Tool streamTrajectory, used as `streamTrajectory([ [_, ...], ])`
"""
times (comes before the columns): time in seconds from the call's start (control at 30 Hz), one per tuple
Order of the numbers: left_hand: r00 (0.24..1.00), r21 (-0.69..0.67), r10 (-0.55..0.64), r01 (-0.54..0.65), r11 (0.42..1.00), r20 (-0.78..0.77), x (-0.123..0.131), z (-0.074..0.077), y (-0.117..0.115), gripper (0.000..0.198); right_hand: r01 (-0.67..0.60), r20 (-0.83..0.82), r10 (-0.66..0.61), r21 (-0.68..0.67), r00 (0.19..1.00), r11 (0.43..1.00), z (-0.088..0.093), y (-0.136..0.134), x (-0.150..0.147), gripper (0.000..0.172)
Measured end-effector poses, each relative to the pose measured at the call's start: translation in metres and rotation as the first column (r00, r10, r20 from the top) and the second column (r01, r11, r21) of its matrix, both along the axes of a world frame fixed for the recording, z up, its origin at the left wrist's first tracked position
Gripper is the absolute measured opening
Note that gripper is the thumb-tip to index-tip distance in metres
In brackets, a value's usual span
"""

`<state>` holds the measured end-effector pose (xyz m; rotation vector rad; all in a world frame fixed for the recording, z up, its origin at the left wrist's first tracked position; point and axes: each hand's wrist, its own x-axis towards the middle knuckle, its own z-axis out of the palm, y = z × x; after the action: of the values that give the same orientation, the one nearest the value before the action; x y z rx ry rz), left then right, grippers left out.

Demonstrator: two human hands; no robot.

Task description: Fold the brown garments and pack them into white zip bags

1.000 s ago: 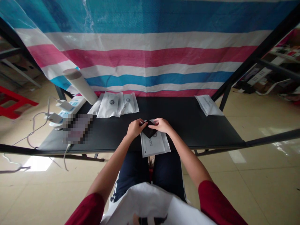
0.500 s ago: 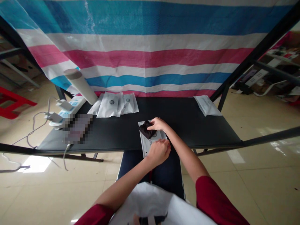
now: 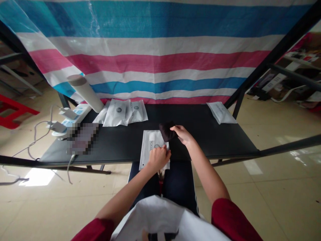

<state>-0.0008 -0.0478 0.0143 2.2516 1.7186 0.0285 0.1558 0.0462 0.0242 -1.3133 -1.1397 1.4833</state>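
Observation:
My right hand [image 3: 182, 134] pinches a small dark folded cloth-like piece [image 3: 167, 132], held over the table by its right side. What kind of piece it is, I cannot make out. To its lower left, a flat white printed bag [image 3: 147, 147] lies at the table's front edge, its near end sticking out over my lap. My left hand [image 3: 159, 157] is closed at the bag's right side with curled fingers, covering part of the print.
White printed packets [image 3: 116, 112] lie at the back left, and another packet [image 3: 220, 112] at the back right. A pale bottle [image 3: 86, 93] stands behind a power strip [image 3: 75, 118] with plugs. A blurred-out device [image 3: 84, 138] with a cable lies on the black table [image 3: 120, 144].
My right hand has lifted the dark piece off the bag and moved it right and slightly up. The white bag and my left hand have shifted left together.

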Motion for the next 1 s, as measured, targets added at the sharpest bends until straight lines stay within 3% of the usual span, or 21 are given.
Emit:
streamTrajectory([
  [0.13, 1.000, 0.007, 0.002, -0.002, 1.000, -0.014, -0.014, 0.001, 0.006, 0.033, 0.096, -0.092, -0.113, -0.172, 0.989, 0.980, -0.006, -0.023, 0.008, 0.025],
  [0.3, 0.999, 0.037, 0.038, -0.038, 0.999, -0.010, -0.024, 0.005, 0.010, 0.028, -0.003, -0.345, -0.125, -0.349, 0.930, 0.937, -0.009, -0.043, 0.001, 0.016],
  [0.4, 0.997, 0.063, 0.070, -0.072, 0.995, 0.032, -0.029, 0.007, 0.014, 0.025, -0.002, -0.343, -0.141, -0.387, 0.929, 0.922, -0.011, -0.049, -0.004, 0.015],
  [0.63, 0.967, 0.245, 0.035, -0.099, 0.964, 0.252, -0.041, 0.018, 0.025, 0.022, -0.046, -0.106, 0.016, -0.287, 0.994, 0.957, -0.013, -0.054, -0.007, 0.014],
  [0.77, 0.952, 0.282, -0.051, -0.037, 0.959, 0.300, -0.044, 0.023, 0.027, 0.021, -0.078, 0.036, 0.085, -0.172, 0.996, 0.982, -0.010, -0.051, -0.010, 0.020],
  [0.9, 0.964, 0.236, -0.087, 0.026, 0.971, 0.250, -0.045, 0.023, 0.026, 0.020, -0.009, 0.169, 0.021, -0.069, 0.985, 0.998, -0.014, -0.049, -0.012, 0.026],
  [1.0, 0.967, 0.194, -0.151, 0.111, 0.975, 0.204, -0.046, 0.020, 0.024, 0.018, 0.076, 0.166, -0.074, -0.009, 0.983, 0.997, -0.017, -0.050, -0.012, 0.030],
])
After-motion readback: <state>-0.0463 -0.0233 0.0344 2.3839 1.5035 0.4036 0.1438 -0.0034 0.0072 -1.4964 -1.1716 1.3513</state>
